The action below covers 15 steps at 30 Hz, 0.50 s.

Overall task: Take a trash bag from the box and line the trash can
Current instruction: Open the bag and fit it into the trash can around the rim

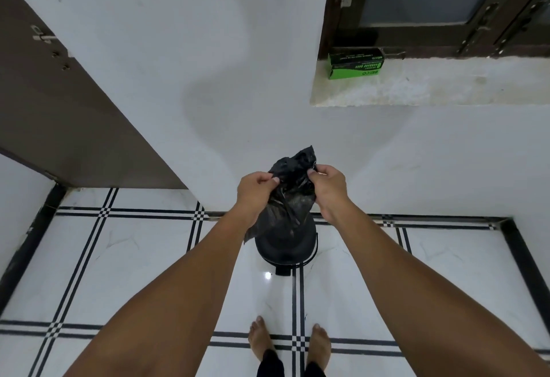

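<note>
A crumpled black trash bag hangs in front of me above a black round trash can that stands on the floor by the wall. My left hand pinches the bag's upper left edge between thumb and fingers. My right hand pinches the upper right edge. The bag's lower part drapes down over the top of the can and hides its opening. A green and black box of garbage bags sits on the window sill at the upper right, well away from both hands.
A white wall stands straight ahead. A brown door hangs at the left and a dark-framed window sits above the stone sill. The floor is glossy white tile with black lines. My bare feet stand just behind the can.
</note>
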Tool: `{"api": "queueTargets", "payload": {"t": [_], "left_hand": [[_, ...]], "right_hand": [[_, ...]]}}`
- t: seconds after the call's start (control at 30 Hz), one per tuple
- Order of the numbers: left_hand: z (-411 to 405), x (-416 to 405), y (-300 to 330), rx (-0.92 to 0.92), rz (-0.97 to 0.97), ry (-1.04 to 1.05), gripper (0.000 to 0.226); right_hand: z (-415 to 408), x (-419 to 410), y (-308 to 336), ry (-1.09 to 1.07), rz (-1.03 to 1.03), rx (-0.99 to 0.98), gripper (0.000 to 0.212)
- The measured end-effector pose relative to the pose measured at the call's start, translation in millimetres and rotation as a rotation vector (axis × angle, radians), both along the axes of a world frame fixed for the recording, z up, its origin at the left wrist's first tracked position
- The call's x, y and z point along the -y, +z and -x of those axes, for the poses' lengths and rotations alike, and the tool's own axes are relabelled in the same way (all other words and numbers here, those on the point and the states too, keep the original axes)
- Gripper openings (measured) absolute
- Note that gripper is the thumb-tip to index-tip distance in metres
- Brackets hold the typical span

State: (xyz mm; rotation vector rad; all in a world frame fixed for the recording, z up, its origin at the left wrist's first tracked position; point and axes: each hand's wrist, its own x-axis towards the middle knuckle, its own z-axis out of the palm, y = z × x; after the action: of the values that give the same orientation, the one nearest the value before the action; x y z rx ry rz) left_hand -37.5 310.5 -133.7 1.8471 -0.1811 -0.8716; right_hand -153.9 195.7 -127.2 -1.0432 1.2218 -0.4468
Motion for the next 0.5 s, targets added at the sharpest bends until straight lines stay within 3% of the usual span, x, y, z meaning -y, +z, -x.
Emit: {"api": "queueTargets", "payload": {"t": [0.17,0.4,0.5], "left_hand": [[-16,-16,-18,-0.292,0.054,0.399,0.018],[-17,-14,-24,-0.446,0.134,0.439,0.046],[-16,-15,-16,-0.44,0.125,0.47,0.04]], "right_hand": [[15,5,-6,-0.178,-0.007,-0.023,0.017],[22,4,-2,-0.22,-0.104,0.07,0.021],[23,7,1,-0.327,-0.064,0.014,0.023]]}}
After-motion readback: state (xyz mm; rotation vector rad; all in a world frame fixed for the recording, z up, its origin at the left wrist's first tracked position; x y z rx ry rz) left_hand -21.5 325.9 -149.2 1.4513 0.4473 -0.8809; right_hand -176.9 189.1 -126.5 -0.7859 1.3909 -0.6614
